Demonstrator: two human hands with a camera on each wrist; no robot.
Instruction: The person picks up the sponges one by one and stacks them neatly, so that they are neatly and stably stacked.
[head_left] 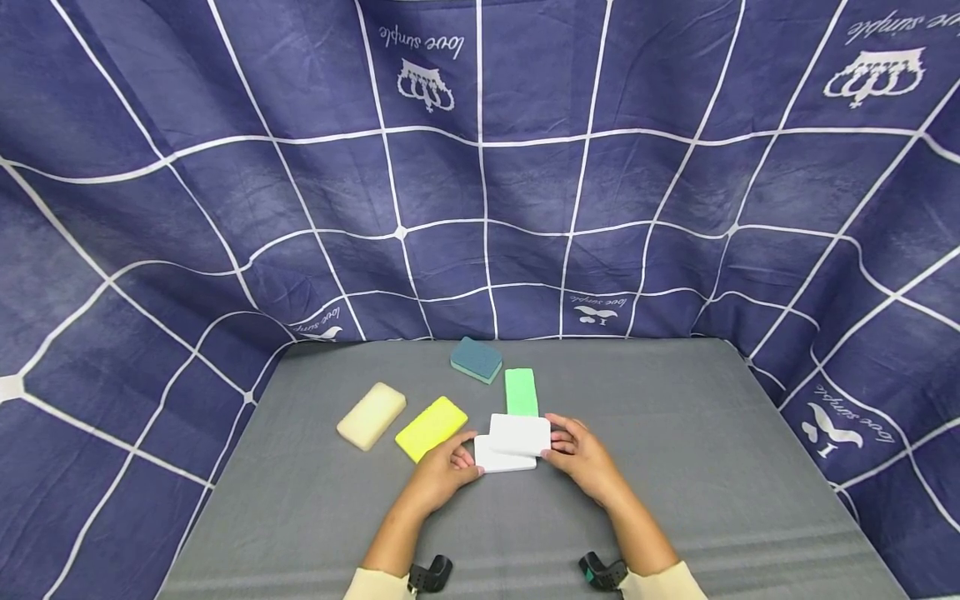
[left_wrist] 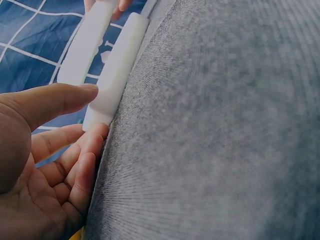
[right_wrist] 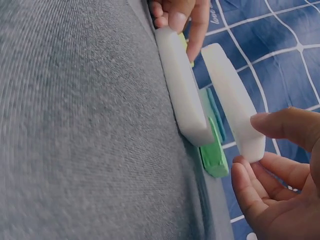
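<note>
Both the upper white sponge (head_left: 520, 435) and the lower white sponge (head_left: 489, 461) are held, one in each hand. We see the right hand (head_left: 588, 462) pinching the upper one by its right end, thumb against fingers, the grip drawn in to the sponge's thickness; it hangs clear of the worktop (head_left: 712, 467), and the right wrist view shows a gap between the two sponges. The left hand (head_left: 442, 479) grips the left end of the lower one, which rests on the worktop.

We judge the step in hand to be bringing the upper sponge over the lower. The next move, we think, calls for levelling the raised piece, lining up the edges and lowering it gently while the left hand steadies the one below. We would mind the green sponge (head_left: 522, 392) just beyond, partly hidden in the head view. The yellow sponge (head_left: 431, 429) lies near the left hand, the cream sponge (head_left: 371, 417) farther left, the dark blue sponge (head_left: 476, 359) towards the back.
</note>
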